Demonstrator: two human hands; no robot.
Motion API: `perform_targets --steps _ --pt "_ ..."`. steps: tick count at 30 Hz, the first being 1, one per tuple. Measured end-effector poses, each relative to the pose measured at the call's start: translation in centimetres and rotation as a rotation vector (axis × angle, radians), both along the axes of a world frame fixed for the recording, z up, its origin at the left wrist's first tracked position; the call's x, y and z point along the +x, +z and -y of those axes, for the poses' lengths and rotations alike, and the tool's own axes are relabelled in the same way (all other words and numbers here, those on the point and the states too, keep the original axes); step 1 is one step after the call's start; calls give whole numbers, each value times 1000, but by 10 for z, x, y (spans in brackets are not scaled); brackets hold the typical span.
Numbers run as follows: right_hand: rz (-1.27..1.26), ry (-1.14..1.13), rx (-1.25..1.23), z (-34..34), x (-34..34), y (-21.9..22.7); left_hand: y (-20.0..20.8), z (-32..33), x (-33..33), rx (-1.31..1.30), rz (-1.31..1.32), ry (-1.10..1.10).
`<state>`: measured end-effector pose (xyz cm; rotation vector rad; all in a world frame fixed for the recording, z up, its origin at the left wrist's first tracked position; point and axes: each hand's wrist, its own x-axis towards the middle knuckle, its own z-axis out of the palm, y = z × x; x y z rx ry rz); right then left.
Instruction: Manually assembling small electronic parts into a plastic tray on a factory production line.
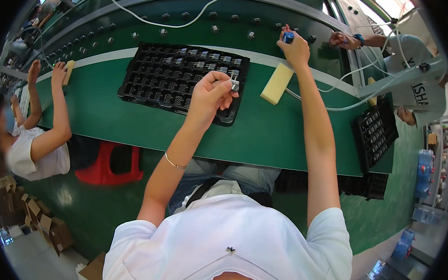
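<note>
My left hand (206,99) pinches a small silver metal part with thin prongs (234,84), held above the right end of a black compartment tray (123,94). Similar metal parts stand in the tray's far and right-hand cells, while many nearer cells show only their patterned bottoms. Farther out, my right hand (296,51) reaches over the edge of the green conveyor belt. Its fingers are closed round a small blue block-like object (288,37), whose exact kind I cannot make out. Between the tray and my right forearm lies a pale yellow block (277,83).
Small metal parts (251,35) are strung along the belt. A white cable (190,22) hangs over it. At the left a co-worker (41,144) reaches to the table; another (413,64) stands at the right near a second black tray (374,131). A red stool (91,170) stands below.
</note>
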<state>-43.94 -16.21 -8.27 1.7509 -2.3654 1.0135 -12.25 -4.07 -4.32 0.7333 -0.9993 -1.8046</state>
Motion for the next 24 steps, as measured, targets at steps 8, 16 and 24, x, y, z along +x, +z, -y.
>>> perform_targets --steps 8,16,24 --pt "127 61 -51 -17 18 14 9 -2 5 -195 159 105" --pt "2 -55 -111 -11 3 -2 6 -7 -12 -224 123 99" --pt "550 281 -43 -57 39 44 8 -6 -1 -193 128 156"
